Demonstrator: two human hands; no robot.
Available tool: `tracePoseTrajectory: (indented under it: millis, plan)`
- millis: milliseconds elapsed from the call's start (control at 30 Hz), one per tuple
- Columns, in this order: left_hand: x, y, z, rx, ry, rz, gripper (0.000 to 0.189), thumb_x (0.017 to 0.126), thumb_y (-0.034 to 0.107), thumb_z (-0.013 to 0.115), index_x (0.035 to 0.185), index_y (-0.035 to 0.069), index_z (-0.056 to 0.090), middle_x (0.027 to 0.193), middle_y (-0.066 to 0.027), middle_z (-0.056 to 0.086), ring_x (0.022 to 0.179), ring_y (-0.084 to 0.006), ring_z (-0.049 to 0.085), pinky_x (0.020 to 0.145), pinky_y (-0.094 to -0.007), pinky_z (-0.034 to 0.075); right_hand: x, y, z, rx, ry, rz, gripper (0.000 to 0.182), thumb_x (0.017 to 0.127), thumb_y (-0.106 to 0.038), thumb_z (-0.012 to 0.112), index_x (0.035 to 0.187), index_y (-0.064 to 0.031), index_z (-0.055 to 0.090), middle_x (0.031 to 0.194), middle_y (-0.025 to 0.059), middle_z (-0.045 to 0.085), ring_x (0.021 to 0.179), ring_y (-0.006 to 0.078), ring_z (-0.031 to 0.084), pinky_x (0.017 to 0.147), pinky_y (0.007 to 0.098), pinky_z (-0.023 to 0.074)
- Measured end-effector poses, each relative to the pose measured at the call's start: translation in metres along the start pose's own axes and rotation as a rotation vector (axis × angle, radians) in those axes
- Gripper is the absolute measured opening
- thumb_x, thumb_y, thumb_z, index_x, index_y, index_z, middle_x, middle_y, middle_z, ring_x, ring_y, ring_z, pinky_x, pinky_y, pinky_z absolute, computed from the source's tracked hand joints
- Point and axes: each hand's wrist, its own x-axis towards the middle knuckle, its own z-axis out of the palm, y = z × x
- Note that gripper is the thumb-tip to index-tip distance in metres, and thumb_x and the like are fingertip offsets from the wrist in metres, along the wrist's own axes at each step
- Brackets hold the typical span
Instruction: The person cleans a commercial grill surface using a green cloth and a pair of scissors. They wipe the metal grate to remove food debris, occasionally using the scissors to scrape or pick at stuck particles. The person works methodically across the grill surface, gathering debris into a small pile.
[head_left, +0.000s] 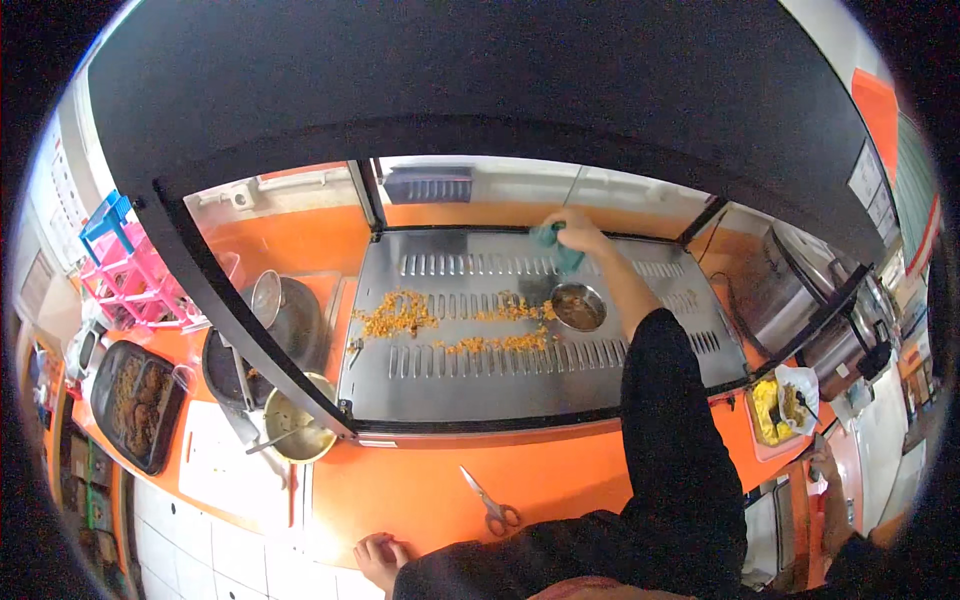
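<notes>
My right hand (581, 231) grips a crumpled green cloth (568, 259) near the back of a slotted metal floor (487, 394) inside a glass display case. Below the cloth stands a round metal bowl (578, 307) with something brown in it. Orange-yellow crumbs (397, 313) lie over the vent slots, heaped at the left and strung along towards the bowl. My left hand (381, 559) rests on the near edge of the orange counter (420, 487), with its thumb apart from bent fingers and no object seen in it. Scissors (491, 504) lie between that hand and the case.
The case's black frame (247, 315) curves overhead. On the left are a pot with a spoon (300, 424), a white cutting board (225, 465) and a black tray of food (139, 405). At right are a yellow-filled tray (769, 412) and another person's hand (825, 459).
</notes>
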Motion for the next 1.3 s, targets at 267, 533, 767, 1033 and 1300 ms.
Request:
tracePoseTrajectory:
  millis: [267,533,767,1033,1300]
  plan:
    - [0.001,0.000,0.000,-0.025,0.008,-0.037,0.013,0.072,0.011,0.059,0.083,0.008,0.058,0.085,-0.0122,0.058,0.082,-0.0320,0.055,0.075,-0.0445,0.046,0.056,0.025,0.064,-0.094,-0.239,-0.128,0.046,0.067,0.005,0.048,0.103,-0.0114,0.071,0.118,0.0177,0.063,0.115,0.0353,0.056,0.100,0.0409,0.0423]
    - [0.002,0.016,-0.010,-0.041,0.002,-0.163,0.010,0.073,0.005,0.062,0.082,0.008,0.060,0.088,-0.0104,0.058,0.085,-0.0312,0.056,0.076,-0.0412,0.046,0.004,0.011,0.070,-0.047,-0.340,-0.249,0.045,0.060,0.005,0.049,0.100,-0.0020,0.070,0.107,0.0181,0.068,0.103,0.0387,0.062,0.089,0.0434,0.0488]
    - [0.005,0.024,-0.014,-0.056,0.015,-0.141,0.012,0.072,0.003,0.062,0.082,0.008,0.060,0.088,-0.0097,0.058,0.084,-0.0306,0.057,0.076,-0.0410,0.046,-0.012,-0.020,0.004,-0.114,-0.392,-0.095,0.041,0.060,0.003,0.052,0.097,0.0004,0.068,0.097,0.0171,0.070,0.093,0.0325,0.065,0.084,0.0424,0.0506]
    - [0.017,0.015,-0.008,-0.094,-0.017,-0.055,0.013,0.071,0.004,0.062,0.083,0.007,0.060,0.088,-0.0109,0.058,0.084,-0.0317,0.057,0.075,-0.0422,0.046,0.075,-0.021,0.078,0.091,0.033,-0.218,0.040,0.064,0.000,0.062,0.104,-0.0003,0.066,0.100,0.0188,0.067,0.095,0.0322,0.063,0.086,0.0384,0.0489]
    - [0.002,0.018,-0.013,-0.124,-0.009,-0.221,0.009,0.077,0.004,0.061,0.085,0.005,0.059,0.090,-0.0113,0.057,0.086,-0.0296,0.058,0.074,-0.0385,0.048,0.049,-0.079,0.121,0.080,-0.394,-0.244,0.048,0.061,0.004,0.054,0.105,-0.0076,0.069,0.107,0.0173,0.063,0.106,0.0337,0.057,0.093,0.0415,0.0442]
